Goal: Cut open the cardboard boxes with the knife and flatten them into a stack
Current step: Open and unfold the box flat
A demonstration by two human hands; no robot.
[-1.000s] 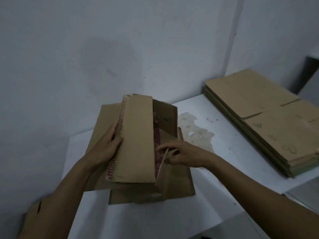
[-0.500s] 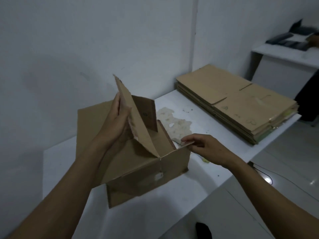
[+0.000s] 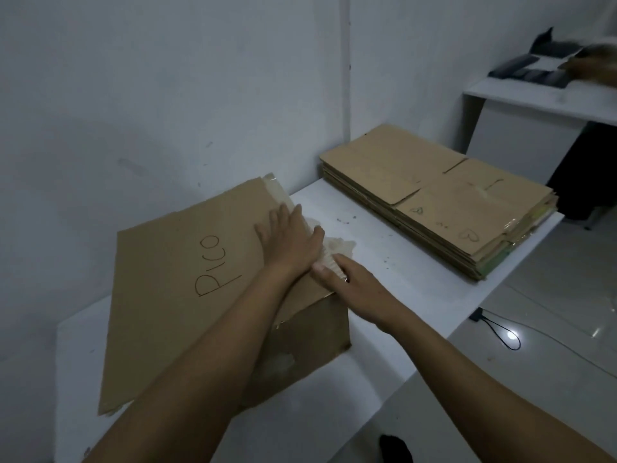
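Note:
A brown cardboard box [image 3: 187, 279] with "PICO" written on it lies nearly flat on the white table [image 3: 384, 248], one side panel still standing at the near right. My left hand [image 3: 290, 240] presses flat on its top near the taped right edge. My right hand [image 3: 347, 282] rests at that same edge, thumb on top and fingers over the side. A stack of flattened boxes [image 3: 444, 198] lies at the table's far right. No knife is in view.
White walls close off the left and back. A second white table [image 3: 541, 101] with dark items stands at the far right, a blurred hand over it. A black cable [image 3: 497, 332] lies on the floor below.
The box stood open with its flaps raised; now it is pushed down nearly flat. My left hand moved from the flap onto the top panel, and my right hand came to the right edge.

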